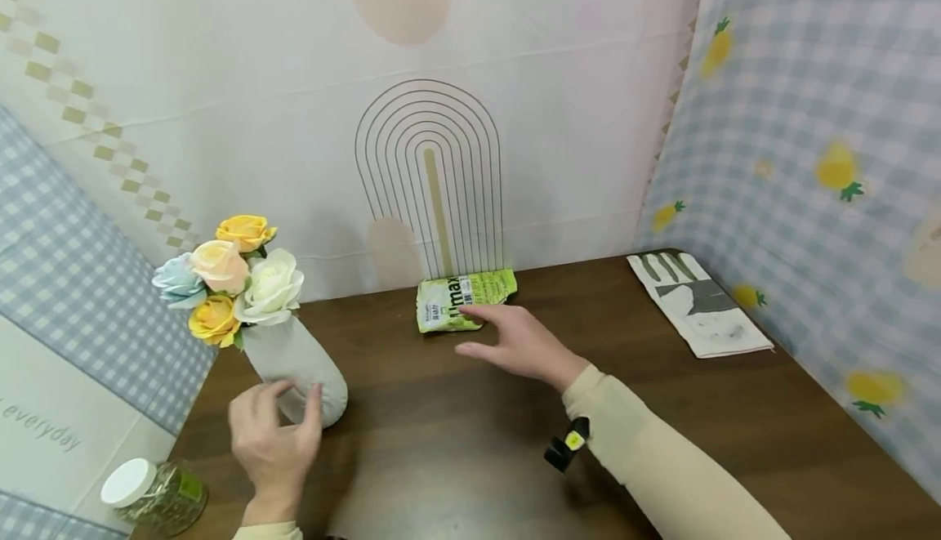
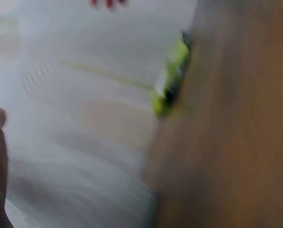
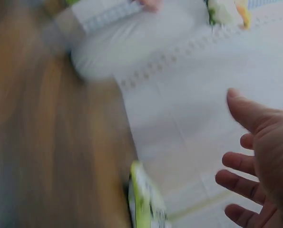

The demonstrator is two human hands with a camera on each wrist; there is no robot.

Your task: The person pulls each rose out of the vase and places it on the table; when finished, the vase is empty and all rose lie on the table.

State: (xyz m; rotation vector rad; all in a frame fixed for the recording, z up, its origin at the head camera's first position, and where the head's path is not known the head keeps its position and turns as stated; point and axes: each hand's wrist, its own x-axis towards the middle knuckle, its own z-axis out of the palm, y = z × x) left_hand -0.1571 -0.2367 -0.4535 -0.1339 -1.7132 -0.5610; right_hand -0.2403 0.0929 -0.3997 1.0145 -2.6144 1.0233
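Observation:
A pale grey-white vase (image 1: 297,360) with several artificial roses (image 1: 235,278) stands on the left of the table. My left hand (image 1: 272,438) overlaps its lower part in the head view, with thumb and fingers bent and a gap between them; nothing is gripped. My right hand (image 1: 525,344) reaches over the middle of the table, its fingers extended and thumb apart, holding nothing. Just beyond its fingertips lies a green and white packet (image 1: 441,307), against the back wall. In the right wrist view, the spread fingers (image 3: 241,185) are beside the packet (image 3: 146,199). Motion blurs the left wrist view.
A clear jar (image 1: 165,499) with a white lid stands at the left front edge. A folded printed cloth (image 1: 702,311) lies at the right back. Printed fabric (image 1: 588,140) hangs around the brown table (image 1: 441,426). A black band (image 1: 566,444) with a yellow mark sits at my right wrist.

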